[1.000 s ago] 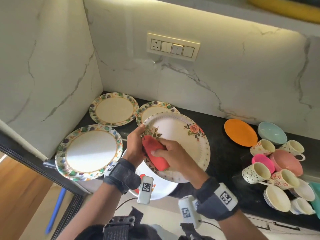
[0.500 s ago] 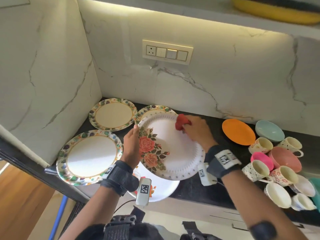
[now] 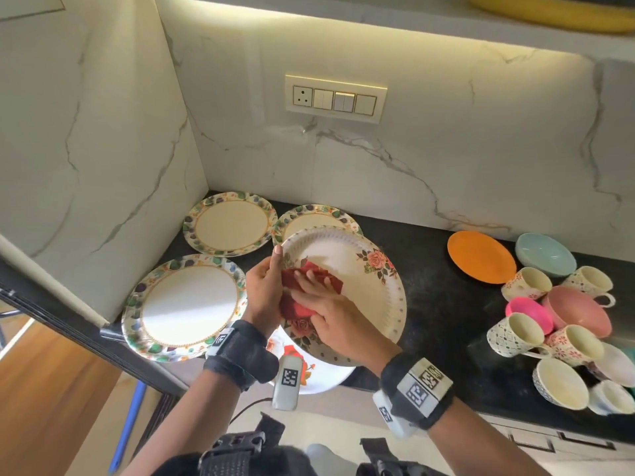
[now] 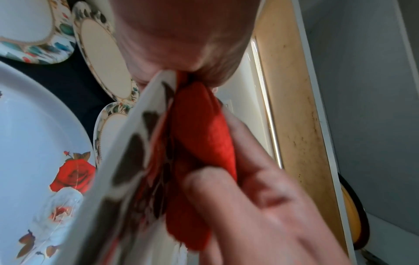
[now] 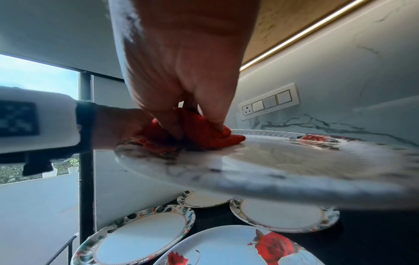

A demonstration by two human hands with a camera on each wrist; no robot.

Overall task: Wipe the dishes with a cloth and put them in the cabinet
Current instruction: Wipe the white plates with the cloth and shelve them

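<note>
Fingers [image 3: 311, 280] of my right hand [image 3: 330, 314] lie fairly straight, pressing the red cloth [image 3: 305, 286] onto the near-left part of the rose plate [image 3: 357, 290]. Left hand [image 3: 263, 293] grips that plate's left rim, thumb on top, holding it tilted above the black table [image 3: 443, 304] and another plate [image 3: 311, 372].

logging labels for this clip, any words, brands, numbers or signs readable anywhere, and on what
No readable words, brands or numbers in any view.
Left wrist tag: a square black-and-white code pattern, no letters.
Right wrist band: two such code squares, no letters.
Switch plate: one socket and switches, no visible lettering.
Plate being wiped with the cloth: rose pattern only, no text.
</note>
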